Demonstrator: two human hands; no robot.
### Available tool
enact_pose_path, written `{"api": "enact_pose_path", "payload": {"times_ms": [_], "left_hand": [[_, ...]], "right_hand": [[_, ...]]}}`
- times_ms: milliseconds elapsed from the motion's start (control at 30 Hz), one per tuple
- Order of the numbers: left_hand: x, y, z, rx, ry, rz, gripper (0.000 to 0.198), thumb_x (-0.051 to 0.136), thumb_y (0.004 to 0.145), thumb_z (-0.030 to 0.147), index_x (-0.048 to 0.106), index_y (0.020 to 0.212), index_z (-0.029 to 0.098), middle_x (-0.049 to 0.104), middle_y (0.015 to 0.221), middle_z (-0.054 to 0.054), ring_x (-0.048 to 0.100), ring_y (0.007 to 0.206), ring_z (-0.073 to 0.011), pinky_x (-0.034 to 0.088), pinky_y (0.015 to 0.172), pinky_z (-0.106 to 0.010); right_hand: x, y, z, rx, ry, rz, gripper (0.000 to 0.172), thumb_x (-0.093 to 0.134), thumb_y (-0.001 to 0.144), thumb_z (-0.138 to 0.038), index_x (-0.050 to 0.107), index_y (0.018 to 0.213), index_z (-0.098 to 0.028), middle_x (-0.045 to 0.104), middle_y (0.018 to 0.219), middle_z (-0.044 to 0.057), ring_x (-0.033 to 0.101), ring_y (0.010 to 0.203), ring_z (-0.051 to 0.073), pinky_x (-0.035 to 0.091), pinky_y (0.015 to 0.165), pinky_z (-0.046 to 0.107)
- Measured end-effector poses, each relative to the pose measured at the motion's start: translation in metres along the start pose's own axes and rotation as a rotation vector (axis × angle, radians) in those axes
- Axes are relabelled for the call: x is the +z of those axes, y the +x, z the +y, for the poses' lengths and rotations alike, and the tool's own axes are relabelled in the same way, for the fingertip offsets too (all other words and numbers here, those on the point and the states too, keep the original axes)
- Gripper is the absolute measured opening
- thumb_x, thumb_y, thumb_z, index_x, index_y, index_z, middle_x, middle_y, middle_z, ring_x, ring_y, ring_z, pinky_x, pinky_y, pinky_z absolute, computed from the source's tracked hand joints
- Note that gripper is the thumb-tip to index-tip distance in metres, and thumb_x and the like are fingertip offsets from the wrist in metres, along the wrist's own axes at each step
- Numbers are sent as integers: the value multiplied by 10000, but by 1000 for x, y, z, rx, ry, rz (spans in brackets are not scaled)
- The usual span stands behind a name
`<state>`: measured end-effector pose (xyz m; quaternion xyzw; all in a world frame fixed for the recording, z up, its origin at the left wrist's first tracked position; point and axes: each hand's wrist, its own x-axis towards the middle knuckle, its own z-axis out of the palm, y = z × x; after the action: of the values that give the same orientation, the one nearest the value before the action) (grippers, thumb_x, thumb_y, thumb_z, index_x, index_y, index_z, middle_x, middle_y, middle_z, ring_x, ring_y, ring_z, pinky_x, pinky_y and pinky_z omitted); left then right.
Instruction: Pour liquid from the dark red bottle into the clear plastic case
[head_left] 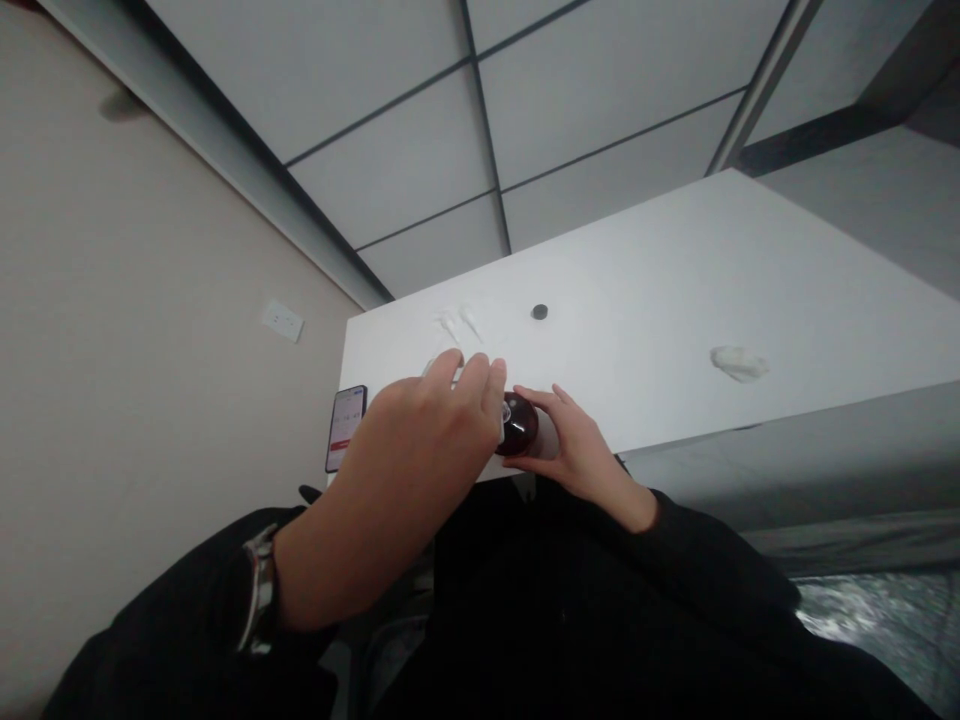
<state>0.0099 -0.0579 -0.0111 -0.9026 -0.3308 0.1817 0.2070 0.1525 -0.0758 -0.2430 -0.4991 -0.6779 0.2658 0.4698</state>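
Head view is showing me steadying the dark red container (pixel 523 426) near the front edge of the white table (pixel 637 300), right hand (pixel 581 438) part-spread around it; left hand (pixel 442 410) is curling beside it, its hold hidden. Next move is likely needing steady support.

Extends the left forearm (pixel 337 545) from between seven and eight o'clock. Arches the left hand (pixel 442 410) with its back uppermost, fingers (pixel 474 375) bunched and curled downward on the two o'clock side, with the tips partly out of sight. Reaches in with the right forearm (pixel 697 540) from four o'clock. Cups the right hand (pixel 574 440) toward nine o'clock, thumb (pixel 532 464) and fingers curved apart.
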Motion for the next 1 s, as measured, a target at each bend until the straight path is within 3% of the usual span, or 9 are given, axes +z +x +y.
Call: {"api": "enact_pose_path", "payload": {"times_ms": [300,533,800,1000], "left_hand": [[-4,3,2,4,-31,6,351,696,925,71,709,1263,165,759,1120,-123,717,956,-278,537,577,-332],[-6,6,6,7,7,-23,372,630,926,32,706,1275,134,756,1143,-150,715,975,-305,575,628,-371],[-6,5,14,20,48,61,353,531,902,-27,768,1086,158,754,1091,-153,699,918,-308,576,640,-400],[-11,9,18,-39,-30,18,394,491,896,-33,770,1105,151,742,1043,-159,695,912,-333,573,647,-415]], "right_hand": [[1,1,1,4,17,17,852,925,751,-453,532,1499,-339,744,1385,82,721,1265,350,325,1265,725],[1,1,2,7,27,23,848,947,722,-424,563,1471,-326,768,1340,67,749,1206,347,319,1283,706],[1,1,4,-6,45,24,850,945,719,-427,556,1469,-337,760,1361,56,739,1233,337,297,1295,696],[3,1,6,-21,34,35,829,934,736,-444,549,1462,-342,768,1341,43,755,1193,311,318,1282,690]]}}
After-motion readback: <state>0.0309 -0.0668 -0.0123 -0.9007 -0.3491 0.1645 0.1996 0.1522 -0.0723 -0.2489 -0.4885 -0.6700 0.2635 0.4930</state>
